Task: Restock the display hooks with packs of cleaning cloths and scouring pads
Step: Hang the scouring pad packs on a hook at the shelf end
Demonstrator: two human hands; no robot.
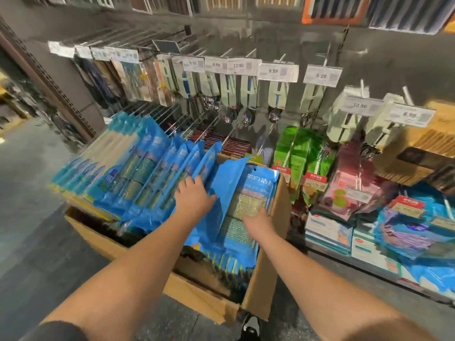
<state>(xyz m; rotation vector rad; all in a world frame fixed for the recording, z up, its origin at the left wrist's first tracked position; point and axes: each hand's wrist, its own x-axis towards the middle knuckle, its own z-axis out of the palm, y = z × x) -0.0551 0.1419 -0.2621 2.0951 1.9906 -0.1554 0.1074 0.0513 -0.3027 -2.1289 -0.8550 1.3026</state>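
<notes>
My left hand (194, 196) lies flat, fingers straight, against hanging blue scouring-pad packs (138, 178); right hand (258, 223) grips a pack (248, 193) over the cardboard box (266, 279), fingers hidden.

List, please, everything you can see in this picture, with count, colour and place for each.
cardboard box: one, brown, on the floor before the shelving
blue packs: many, uncountable, blue with green and gold pads, in the box and on the hooks at left
price tags: about a dozen, white, on the ends of the upper hooks
utensils on pale cards: several rows, pale green, upper hooks
green packs: several, green, lower hooks right of the box
pink packs: a few, pink, further right
shoe: one, black, on the floor below the box
left hand: flat on the hanging packs
right hand: on a pack in the box, grip unclear
</notes>
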